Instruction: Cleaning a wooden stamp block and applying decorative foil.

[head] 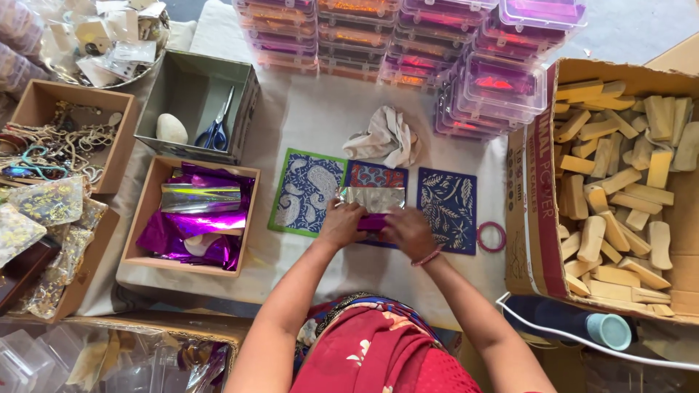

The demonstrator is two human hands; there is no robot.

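**Both hands folding foil over a small packet on a patterned mat**

The left hand (342,224) and right hand (409,231) press together on a purple packet (373,222), with silver foil (373,197) just above it. Blue patterned mats (448,207) lie on the cloth-covered tabletop (313,116). A box of purple foil sheets (191,218) sits left; a carton of wooden blocks (619,196) sits right. A pink ring (491,236) lies beside the mats.
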